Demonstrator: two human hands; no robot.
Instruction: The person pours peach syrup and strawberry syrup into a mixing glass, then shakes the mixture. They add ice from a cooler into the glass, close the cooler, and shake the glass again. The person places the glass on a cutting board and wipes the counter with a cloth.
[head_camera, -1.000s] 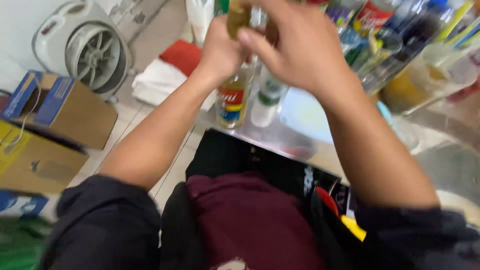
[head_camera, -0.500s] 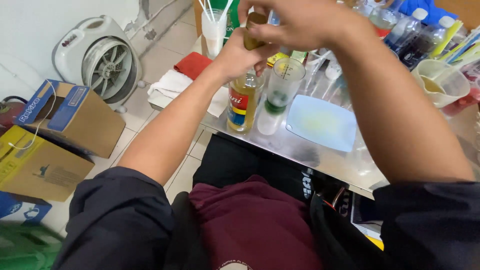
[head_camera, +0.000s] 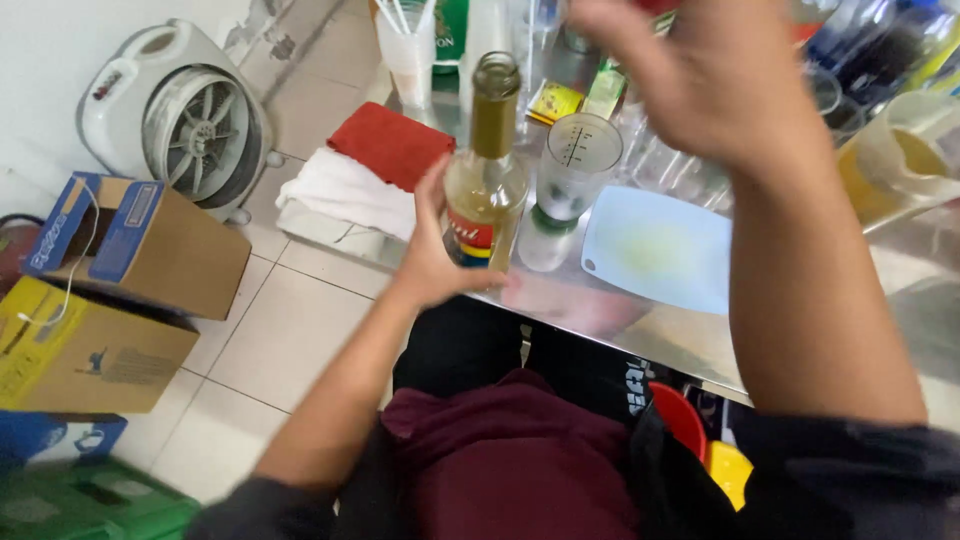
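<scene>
Your left hand (head_camera: 432, 262) holds the bottle (head_camera: 487, 170) standing on the table (head_camera: 690, 345). Your right hand (head_camera: 700, 70) is up high, fingers loose, holding nothing I can see. Grip the bottle low and keep it straight, beside the measuring cup (head_camera: 572, 165).

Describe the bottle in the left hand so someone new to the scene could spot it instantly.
Start at the steel counter and find the pale blue cutting board on it. Left of the board stands a clear measuring cup, and left of that the left hand grips the bottle. It alone has a tall olive-gold neck, pale yellow liquid and a red, yellow and blue label.
</scene>
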